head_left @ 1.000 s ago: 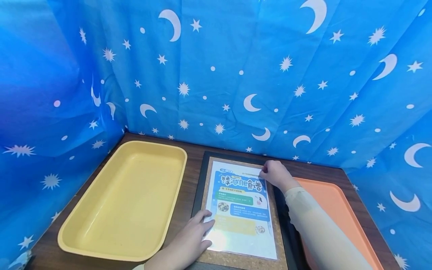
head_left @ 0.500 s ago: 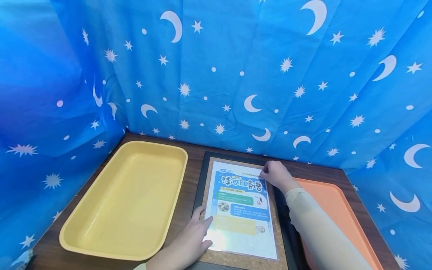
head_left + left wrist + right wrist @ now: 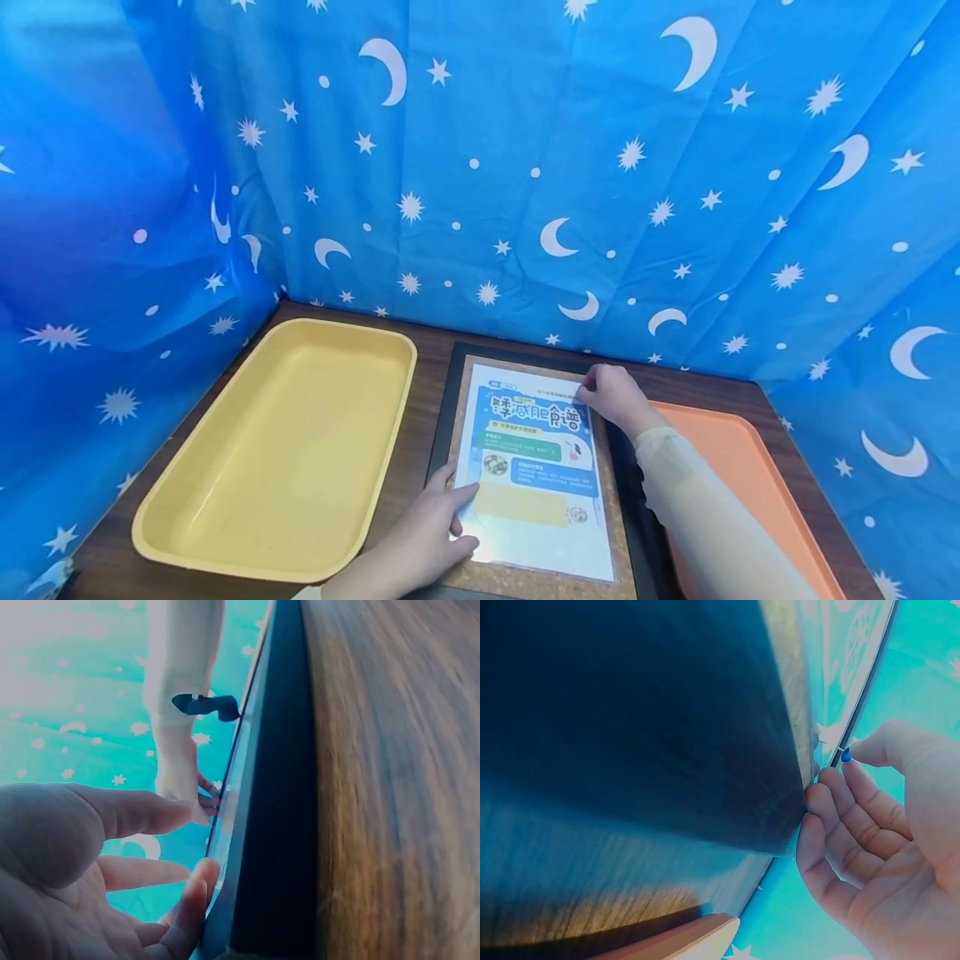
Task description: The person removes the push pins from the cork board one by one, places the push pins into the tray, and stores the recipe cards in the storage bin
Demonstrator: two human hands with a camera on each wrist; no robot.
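A printed sheet with coloured panels and Chinese lettering lies on a cork board with a dark surround. At the sheet's upper right corner my right hand pinches a small blue push pin between thumb and forefinger. Its pale point faces the board; whether it has entered the cork I cannot tell. My left hand rests at the board's left edge, fingers spread and thumb by the sheet. In the left wrist view, the fingertips of that hand touch the board's edge.
To the left stands a deep yellow tray. A shallow orange tray lies to the right, partly under my right forearm. Behind the brown wooden table hangs a blue curtain with moons and stars.
My left fingers have shifted off the sheet toward the board's left edge. My right hand stays at the sheet's corner with the push pin. The head view has tilted slightly.
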